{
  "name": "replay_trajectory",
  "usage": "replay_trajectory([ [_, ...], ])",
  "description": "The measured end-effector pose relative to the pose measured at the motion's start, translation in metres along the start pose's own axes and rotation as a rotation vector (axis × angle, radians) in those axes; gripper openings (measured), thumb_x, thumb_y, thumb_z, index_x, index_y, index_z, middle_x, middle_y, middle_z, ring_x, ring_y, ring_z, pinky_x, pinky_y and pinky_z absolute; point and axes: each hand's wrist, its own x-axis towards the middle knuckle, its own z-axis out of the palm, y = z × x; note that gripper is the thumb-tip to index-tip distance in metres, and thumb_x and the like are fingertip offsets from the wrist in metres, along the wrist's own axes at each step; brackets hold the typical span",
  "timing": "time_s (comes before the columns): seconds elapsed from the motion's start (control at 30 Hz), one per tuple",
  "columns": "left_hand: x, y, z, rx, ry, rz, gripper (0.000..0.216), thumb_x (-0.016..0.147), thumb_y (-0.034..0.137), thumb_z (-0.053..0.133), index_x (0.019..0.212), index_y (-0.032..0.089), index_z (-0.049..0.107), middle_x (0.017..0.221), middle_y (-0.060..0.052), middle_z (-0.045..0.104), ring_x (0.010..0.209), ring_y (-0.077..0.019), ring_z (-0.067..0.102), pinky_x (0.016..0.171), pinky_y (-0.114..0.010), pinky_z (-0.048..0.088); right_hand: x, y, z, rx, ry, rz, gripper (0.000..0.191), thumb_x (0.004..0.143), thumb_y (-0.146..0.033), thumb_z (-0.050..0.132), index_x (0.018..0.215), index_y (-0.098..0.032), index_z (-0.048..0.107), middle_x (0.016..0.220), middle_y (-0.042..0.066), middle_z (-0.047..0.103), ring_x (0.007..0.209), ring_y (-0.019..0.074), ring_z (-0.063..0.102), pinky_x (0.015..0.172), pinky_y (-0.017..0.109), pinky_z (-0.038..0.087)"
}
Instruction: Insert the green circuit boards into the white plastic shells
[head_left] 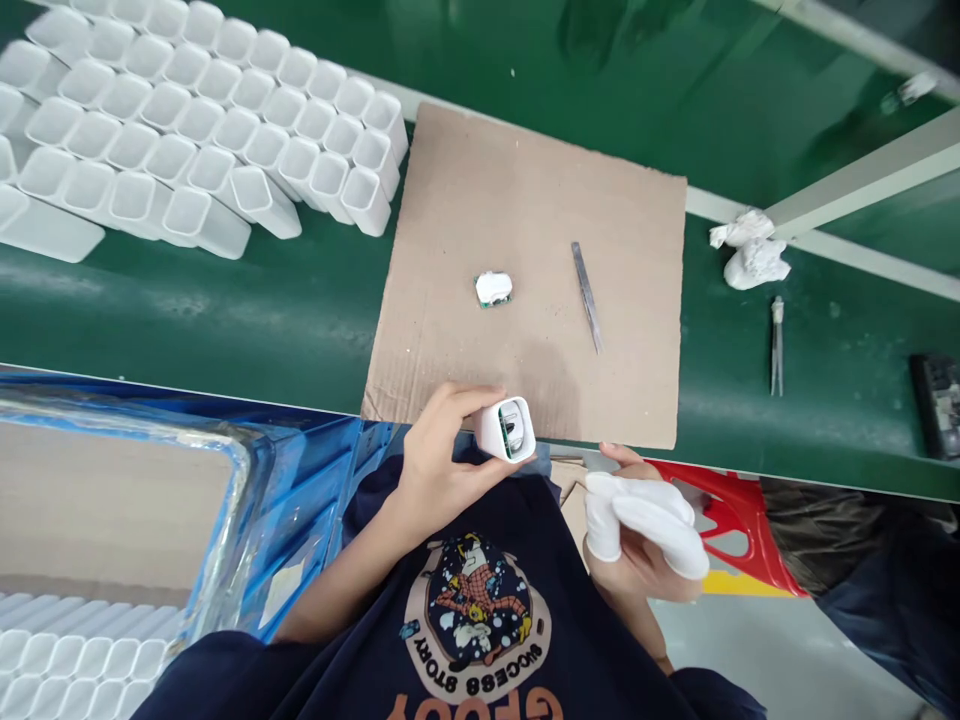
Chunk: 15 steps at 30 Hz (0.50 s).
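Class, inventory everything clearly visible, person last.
Flat bench: one, green, ahead
Cardboard sheet: one, brown, bench
Plastic crate: one, blue, lower left
Open plastic housings: many, white, bench left, crate
Square plastic housing: one, white, lower centre
Small irregular part: one, white and green, cardboard
Slim metal tweezers: two, grey, cardboard, bench
Crumpled bundles: count unclear, white, bench right
Boxy object: one, black, right edge
Perforated plastic object: one, red, lower right
Printed shirt: one, navy, bottom
Left hand: one, around square housing
Right hand: one, white finger covers, below cardboard
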Motion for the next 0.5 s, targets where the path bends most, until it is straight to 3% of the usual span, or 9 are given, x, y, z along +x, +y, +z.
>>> replay_trajectory([
  [0.07, 0.000, -0.004, 0.001, -0.074, -0.103, -0.099, 0.065, 0.073, 0.029, 0.087, 0.128, 0.025, 0.052, 0.109, -0.005, 0.070, 0.097, -0.0202, 0.072, 0.081, -0.030, 0.063, 0.022, 0.006, -0.001, 0.015, 0.048, -0.050, 0.038, 0.094, -0.022, 0.063, 0.130, -0.034, 0.058, 0.096, 0.001, 0.073, 0.077, 0.0214, 0.071, 0.093, 0.068, 0.056],
  [0.1, 0.001, -0.006, 0.002, -0.100, -0.145, -0.122, 0.072, 0.071, 0.028, 0.087, 0.132, 0.026, 0.049, 0.110, -0.004, 0.071, 0.097, -0.0204, 0.073, 0.081, -0.031, 0.063, 0.034, 0.008, -0.001, 0.010, 0.004, -0.055, 0.042, 0.093, -0.025, 0.065, 0.134, -0.032, 0.056, 0.103, 0.004, 0.073, 0.086, 0.0245, 0.072, 0.094, 0.068, 0.056],
  [0.17, 0.004, -0.008, 0.004, -0.112, -0.205, -0.124, 0.081, 0.071, 0.022, 0.087, 0.138, 0.027, 0.043, 0.111, -0.004, 0.072, 0.099, -0.0214, 0.074, 0.085, -0.033, 0.063, 0.058, 0.009, 0.000, -0.022, -0.201, -0.014, 0.057, 0.091, -0.032, 0.070, 0.143, -0.028, 0.048, 0.123, 0.010, 0.069, 0.109, 0.0298, 0.069, 0.098, 0.061, 0.056],
  [0.23, 0.008, -0.009, 0.006, -0.080, -0.241, -0.105, 0.084, 0.071, 0.014, 0.084, 0.141, 0.027, 0.039, 0.114, -0.006, 0.071, 0.103, -0.0233, 0.073, 0.091, -0.037, 0.061, 0.076, 0.009, 0.002, -0.030, -0.405, 0.031, 0.063, 0.092, -0.034, 0.069, 0.149, -0.027, 0.042, 0.135, 0.013, 0.062, 0.124, 0.0289, 0.062, 0.100, 0.048, 0.058],
  [0.37, 0.019, -0.011, 0.007, -0.024, -0.256, -0.108, 0.088, 0.071, 0.009, 0.078, 0.145, 0.026, 0.034, 0.120, -0.009, 0.069, 0.106, -0.0260, 0.072, 0.094, -0.042, 0.060, 0.103, 0.018, 0.007, -0.013, -0.544, -0.116, 0.054, 0.095, -0.035, 0.065, 0.145, -0.029, 0.046, 0.128, 0.011, 0.066, 0.119, 0.0235, 0.065, 0.095, 0.034, 0.059],
  [0.43, 0.030, -0.014, 0.001, 0.032, -0.224, -0.083, 0.086, 0.071, 0.012, 0.080, 0.143, 0.026, 0.036, 0.123, -0.010, 0.067, 0.110, -0.0276, 0.070, 0.093, -0.043, 0.061, 0.126, 0.035, 0.006, -0.104, -0.537, -0.225, 0.052, 0.094, -0.035, 0.064, 0.143, -0.027, 0.048, 0.123, 0.011, 0.069, 0.114, 0.0240, 0.068, 0.090, 0.034, 0.061],
  [0.5, 0.044, -0.023, -0.014, 0.156, -0.129, -0.019, 0.070, 0.075, 0.012, 0.078, 0.136, 0.025, 0.046, 0.124, -0.010, 0.066, 0.113, -0.0281, 0.067, 0.094, -0.043, 0.060, 0.166, 0.060, 0.003, -0.260, -0.479, -0.291, 0.048, 0.095, -0.035, 0.062, 0.141, -0.025, 0.050, 0.120, 0.011, 0.071, 0.109, 0.0256, 0.071, 0.087, 0.037, 0.062],
])
